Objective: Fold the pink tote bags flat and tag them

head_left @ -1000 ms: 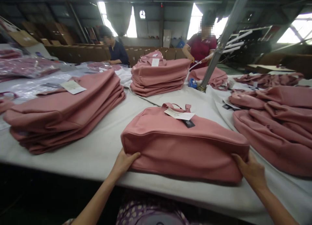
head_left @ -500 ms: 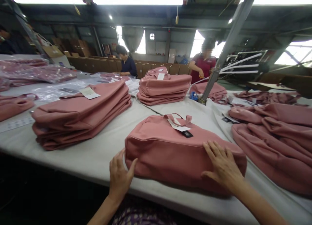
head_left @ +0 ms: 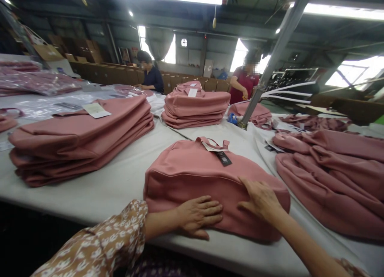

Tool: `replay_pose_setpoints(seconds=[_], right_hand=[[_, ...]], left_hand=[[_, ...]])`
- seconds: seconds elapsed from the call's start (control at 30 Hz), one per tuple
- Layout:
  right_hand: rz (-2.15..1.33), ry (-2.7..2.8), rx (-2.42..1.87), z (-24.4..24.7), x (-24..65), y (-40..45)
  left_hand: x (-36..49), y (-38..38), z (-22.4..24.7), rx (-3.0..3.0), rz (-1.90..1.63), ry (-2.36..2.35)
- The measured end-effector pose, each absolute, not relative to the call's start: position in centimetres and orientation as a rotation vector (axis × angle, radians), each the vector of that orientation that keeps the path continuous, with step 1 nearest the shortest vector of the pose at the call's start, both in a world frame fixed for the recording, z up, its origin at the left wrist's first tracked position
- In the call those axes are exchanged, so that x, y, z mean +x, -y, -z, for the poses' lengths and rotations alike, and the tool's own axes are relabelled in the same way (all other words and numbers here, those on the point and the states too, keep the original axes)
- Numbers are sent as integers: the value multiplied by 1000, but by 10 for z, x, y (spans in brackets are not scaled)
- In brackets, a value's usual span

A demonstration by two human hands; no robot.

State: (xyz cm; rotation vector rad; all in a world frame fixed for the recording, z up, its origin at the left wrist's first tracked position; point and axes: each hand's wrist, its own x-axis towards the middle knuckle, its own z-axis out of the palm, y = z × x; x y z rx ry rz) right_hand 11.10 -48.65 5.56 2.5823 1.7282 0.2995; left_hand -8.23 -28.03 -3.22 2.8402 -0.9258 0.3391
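A pink bag [head_left: 192, 165] lies at the near edge of the white-covered table, its broad side facing me. On its top are a short handle strap [head_left: 213, 142] and a black hang tag [head_left: 223, 158] beside a white one. My left hand [head_left: 198, 215] rests flat on the bag's near side, fingers stretched to the right. Against the right part of the same side is my right hand [head_left: 259, 199], its fingers apart and the fingertips near the upper seam. Neither hand is wrapped around anything.
A stack of pink bags [head_left: 81, 137] stands left, another stack [head_left: 196, 107] farther back. More pink bags [head_left: 336, 181] pile up at right. A slanted metal post [head_left: 264, 81] rises beyond the table's middle. Two people [head_left: 152, 79] work across the table.
My left hand has moved from the bag's left end onto its near side. My right hand stays on the right part. The black tag has swung slightly, and the view has shifted right.
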Motion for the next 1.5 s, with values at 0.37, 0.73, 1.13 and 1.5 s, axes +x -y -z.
replay_pose_setpoints(seconds=[0.37,0.73,1.13,1.5], right_hand=[[92,-1665,2520,-70,124,484],[-347,-1858,2519,-47,131,503],[403,-2558,1846,-18,55,506],[378,-2231,2243,46,66,503]], left_hand=[[-88,281,41,2884,-437,816],[-59,250,-71,3127,-89,-99],[-60,251,-102,3039,12,627],[-126,296,34,3083,-219,684]])
